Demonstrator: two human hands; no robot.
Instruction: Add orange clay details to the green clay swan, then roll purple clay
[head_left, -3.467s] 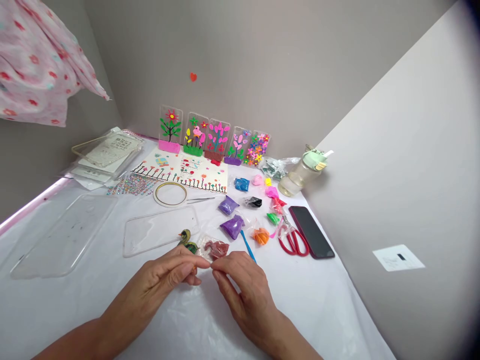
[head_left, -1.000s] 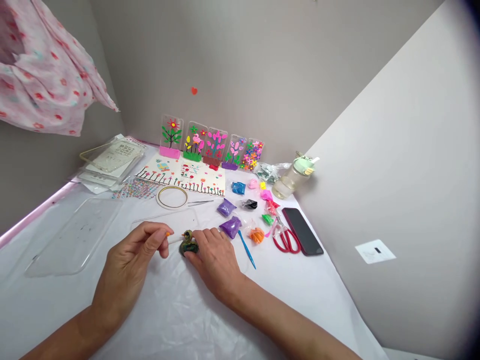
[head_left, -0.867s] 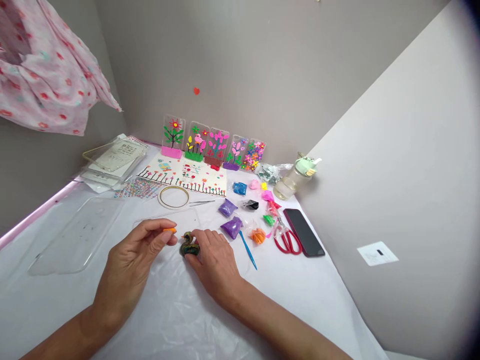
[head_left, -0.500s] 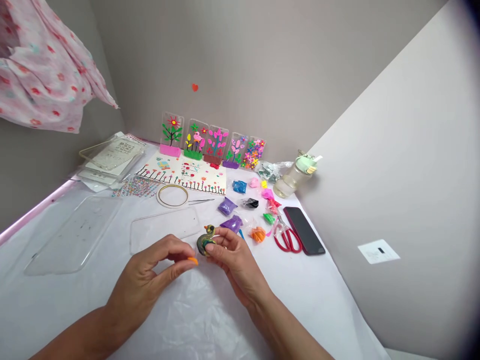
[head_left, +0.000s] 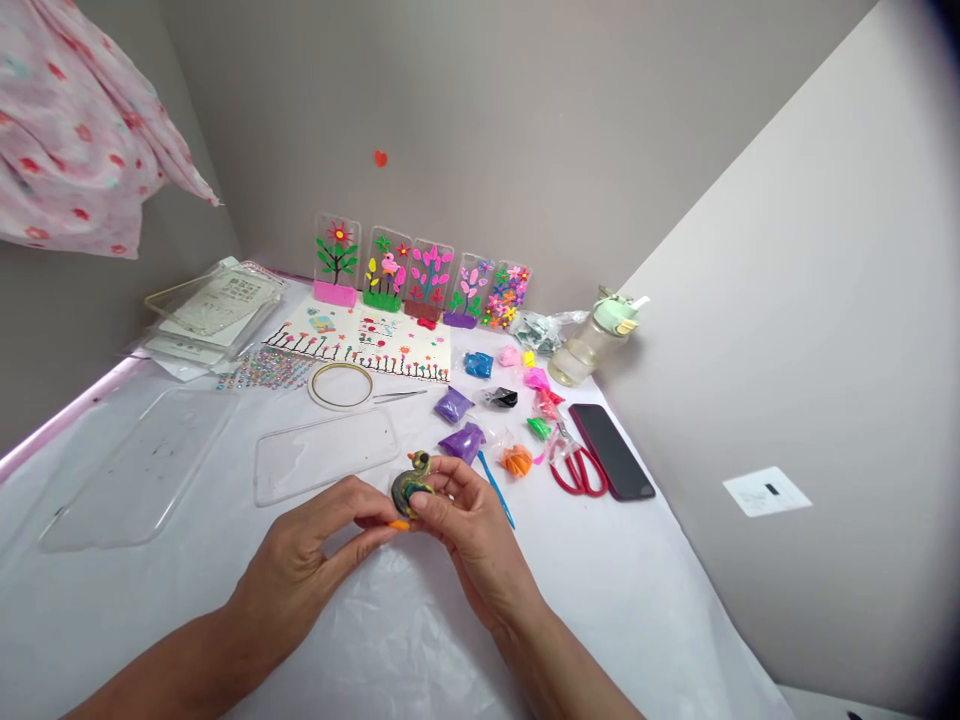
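Observation:
Upright between the thumb and fingers of my right hand [head_left: 469, 510] is a small clay duck [head_left: 405, 492], dark grey-green with yellow edges and an orange beak. My left hand [head_left: 319, 545] pinches a little piece of orange clay [head_left: 400, 525] at its fingertips. That piece is right at the duck's underside; whether it is stuck on or only touching I cannot tell. Beyond my right fingers lies a blue modelling tool [head_left: 496, 490]. Bags of purple clay [head_left: 463, 442] and orange clay [head_left: 516, 461] are close behind.
Red-handled scissors [head_left: 577, 470] and a phone [head_left: 611, 450] lie at the right, below a water bottle [head_left: 596, 340]. Clear phone cases [head_left: 326, 455] lie at the left. Tape roll [head_left: 341, 385], tweezers [head_left: 400, 396] and beads [head_left: 266, 369] are farther back. Decorated clear panels [head_left: 337, 260] lean on the wall.
My left hand has moved slightly right, bringing the orange clay from beside the duck to its underside. The duck stays in my right hand. The whole view has shifted a little.

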